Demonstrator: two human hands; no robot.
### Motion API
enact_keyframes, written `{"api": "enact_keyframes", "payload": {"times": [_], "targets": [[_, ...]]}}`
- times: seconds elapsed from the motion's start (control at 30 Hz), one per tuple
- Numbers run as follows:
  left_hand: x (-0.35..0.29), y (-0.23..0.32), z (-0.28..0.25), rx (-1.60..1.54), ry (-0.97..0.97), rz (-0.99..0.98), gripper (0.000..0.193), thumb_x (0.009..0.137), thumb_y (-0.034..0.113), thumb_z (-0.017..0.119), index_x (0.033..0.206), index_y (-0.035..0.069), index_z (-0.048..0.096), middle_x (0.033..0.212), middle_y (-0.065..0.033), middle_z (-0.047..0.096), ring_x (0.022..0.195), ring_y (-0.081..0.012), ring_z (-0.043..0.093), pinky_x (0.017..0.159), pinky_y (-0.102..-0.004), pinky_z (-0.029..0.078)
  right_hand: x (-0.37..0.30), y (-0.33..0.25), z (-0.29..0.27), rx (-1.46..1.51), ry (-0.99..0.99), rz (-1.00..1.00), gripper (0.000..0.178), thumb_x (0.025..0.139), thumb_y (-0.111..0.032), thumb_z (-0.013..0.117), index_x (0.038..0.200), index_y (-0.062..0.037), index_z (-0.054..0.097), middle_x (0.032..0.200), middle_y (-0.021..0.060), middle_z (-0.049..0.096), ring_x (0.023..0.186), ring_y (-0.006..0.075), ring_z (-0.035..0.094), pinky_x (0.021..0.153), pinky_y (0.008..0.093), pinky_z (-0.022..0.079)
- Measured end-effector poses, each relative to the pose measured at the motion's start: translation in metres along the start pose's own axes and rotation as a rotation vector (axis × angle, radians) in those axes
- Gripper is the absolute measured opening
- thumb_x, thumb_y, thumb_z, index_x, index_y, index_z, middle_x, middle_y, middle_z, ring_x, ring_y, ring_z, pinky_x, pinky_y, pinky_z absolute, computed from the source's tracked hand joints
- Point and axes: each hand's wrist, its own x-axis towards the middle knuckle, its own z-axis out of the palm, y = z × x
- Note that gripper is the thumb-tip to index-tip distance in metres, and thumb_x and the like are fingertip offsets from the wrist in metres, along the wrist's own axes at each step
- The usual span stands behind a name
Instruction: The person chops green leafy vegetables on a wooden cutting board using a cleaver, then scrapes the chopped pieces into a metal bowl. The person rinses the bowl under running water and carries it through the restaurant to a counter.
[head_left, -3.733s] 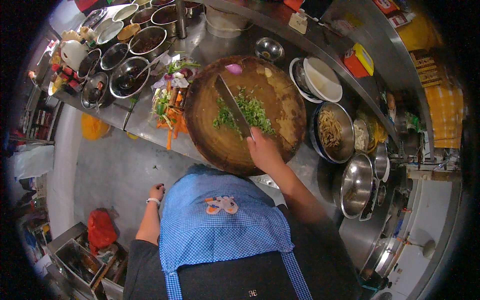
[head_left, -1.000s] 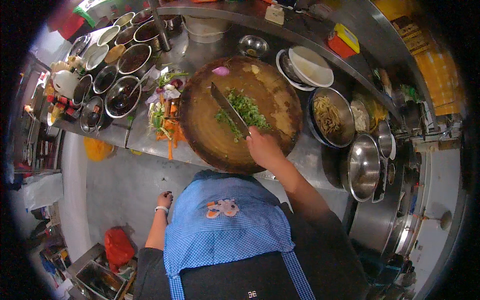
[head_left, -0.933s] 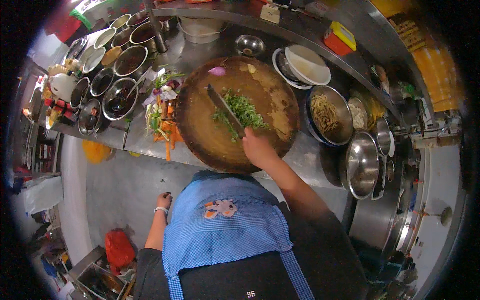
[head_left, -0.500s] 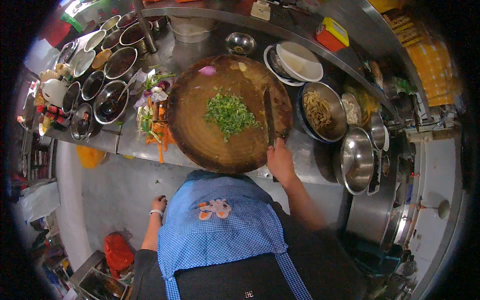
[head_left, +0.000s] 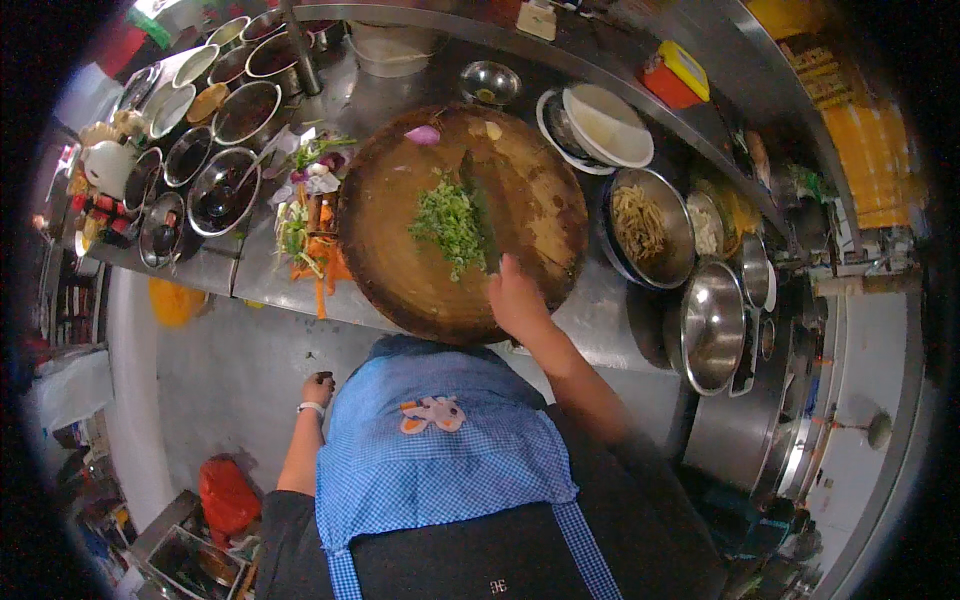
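Observation:
My right hand (head_left: 520, 302) is closed around the handle of a knife. The dark knife blade (head_left: 486, 215) stands along the right side of a pile of chopped greens (head_left: 446, 228), touching or nearly touching it. Under them is a thick round wooden chopping board (head_left: 385, 285). A piece of purple onion (head_left: 423, 135) and a small pale clove-like piece (head_left: 494, 131) lie at the board's far side. Low at my left side hangs my left hand (head_left: 317, 389), away from the counter, with its fingers curled and a small dark patch at the fingertips that I cannot make out.
Vegetable scraps (head_left: 318, 240) lie left of the board. Several sauce bowls (head_left: 224, 190) crowd the counter's left end. On the right stand a white bowl (head_left: 610, 125), a bowl of pale brown strips (head_left: 640, 222) and a steel bowl (head_left: 712, 325). A small metal bowl (head_left: 490, 82) sits behind the board.
My right hand has swung the knife leftward from the board's right side to the greens. The pile looks narrower, its right edge pushed in. My left hand still hangs low.

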Motion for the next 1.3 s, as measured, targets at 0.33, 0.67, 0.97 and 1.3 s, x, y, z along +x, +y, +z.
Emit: {"api": "enact_keyframes", "payload": {"times": [0.33,0.67,0.97,1.3], "targets": [[-0.026,-0.04,0.001,-0.05,0.054,-0.141,0.021,0.085,0.012,0.057,0.1,-0.002,0.063,0.082,-0.0123,0.068,0.069,-0.0196,0.064,0.064,-0.0319,0.052,0.006,-0.001,-0.013,-0.04,-0.031,-0.076,0.046,0.09,-0.019,0.044,0.126,0.0079,0.038,0.086,0.0294,0.062,0.077,0.0455,0.06,0.071,0.0529,0.048],[-0.017,-0.033,0.005,-0.129,0.065,-0.101,0.02,0.086,0.012,0.058,0.101,0.001,0.065,0.084,-0.0103,0.068,0.071,-0.0191,0.064,0.065,-0.0314,0.052,0.007,-0.023,-0.02,-0.042,-0.091,-0.024,0.034,0.09,-0.019,0.045,0.115,0.0036,0.043,0.088,0.0326,0.059,0.084,0.0483,0.057,0.074,0.0529,0.045],[-0.019,-0.02,0.002,-0.127,0.079,-0.068,0.02,0.085,0.01,0.057,0.1,-0.002,0.063,0.079,-0.0105,0.066,0.067,-0.0174,0.062,0.061,-0.0313,0.05,0.012,-0.016,-0.014,-0.092,-0.074,-0.173,0.03,0.087,-0.017,0.047,0.109,0.0028,0.044,0.08,0.0289,0.06,0.075,0.0464,0.059,0.067,0.0547,0.046],[-0.019,-0.03,-0.003,-0.094,0.069,-0.139,0.021,0.085,0.009,0.058,0.102,0.0,0.064,0.08,-0.0094,0.067,0.065,-0.016,0.061,0.059,-0.0287,0.05,0.015,-0.011,-0.008,-0.164,-0.189,-0.216,0.032,0.087,-0.018,0.047,0.113,0.0007,0.045,0.081,0.0275,0.061,0.077,0.0455,0.06,0.07,0.0559,0.046]]}}
